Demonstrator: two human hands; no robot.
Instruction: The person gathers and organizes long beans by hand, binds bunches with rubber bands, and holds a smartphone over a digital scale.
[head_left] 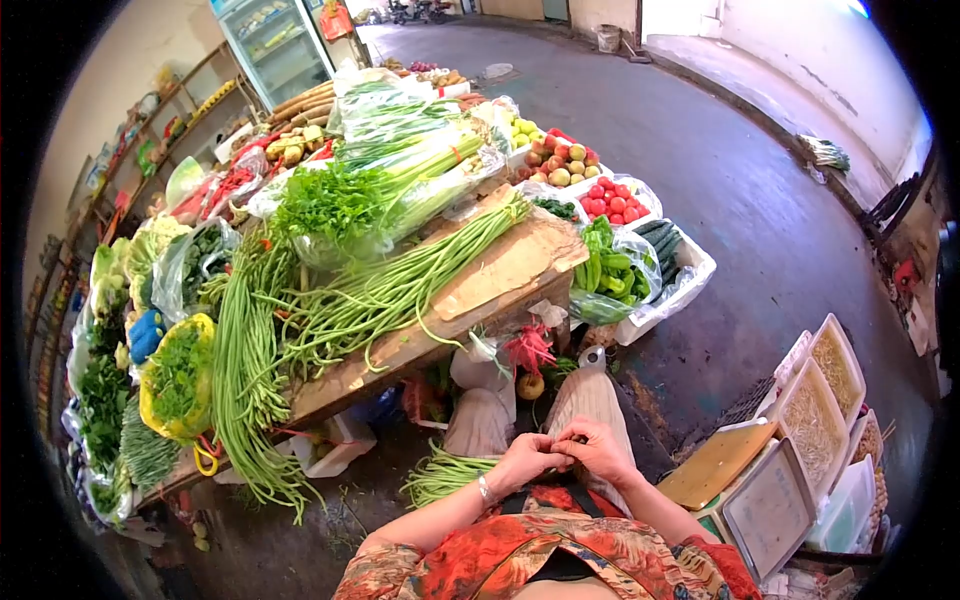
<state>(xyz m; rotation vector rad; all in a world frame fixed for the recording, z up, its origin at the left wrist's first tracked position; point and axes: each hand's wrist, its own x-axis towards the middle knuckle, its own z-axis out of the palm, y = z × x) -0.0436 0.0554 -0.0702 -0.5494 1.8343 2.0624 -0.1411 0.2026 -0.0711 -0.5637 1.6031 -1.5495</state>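
Note:
My left hand (pixel 527 460), with a bracelet on its wrist, meets my right hand (pixel 598 450) just above my lap. The fingers of both are pinched together, and whatever is between them is too small or hidden to make out. Beside my left forearm lies a bunch of long green beans (pixel 440 476), partly covered by the arm. On the wooden table (pixel 510 265) in front of me, more long beans (pixel 400 295) are spread out. A thick bundle of them (pixel 250 350) hangs over the table's front edge at the left.
Leafy celery (pixel 335 205) and green onions (pixel 400 130) are heaped on the table. Tomatoes (pixel 612 200), green peppers (pixel 610 268) and a white foam box (pixel 690 285) of cucumbers stand at its right end. Trays of dried goods (pixel 815 415) and a flat scale (pixel 768 508) are at my right.

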